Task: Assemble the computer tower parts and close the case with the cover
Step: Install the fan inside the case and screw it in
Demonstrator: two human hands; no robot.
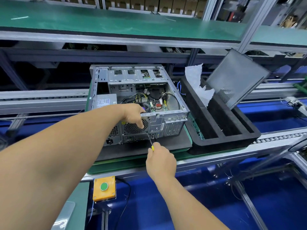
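- The computer case (139,103) is lying on its side on a dark mat (172,143), open side facing up, its rear panel turned toward me.
- Inside the case I am seeing a grey power supply (106,101) at the left, a green board (157,105) with black, yellow and white cables at the middle, and metal drive bays (134,75) along the far edge.
- Just right of the case a black foam tray (245,135) is sitting with two long compartments; crumpled white wrap (199,87) is lying in its far end.
- The grey cover (237,77) is leaning tilted against the far right end of that tray, off the case.
- My left hand (134,115) is gripping the near top edge of the case, fingers curled down over the rear fan grille (135,127).
- My right hand (160,161) is holding a yellow-handled screwdriver (150,141), fingers closed around the handle, the tip touching the rear panel just beside the grille.
- Nearer me than the case, a yellow box with a green button (104,188) is sitting at the bench edge.
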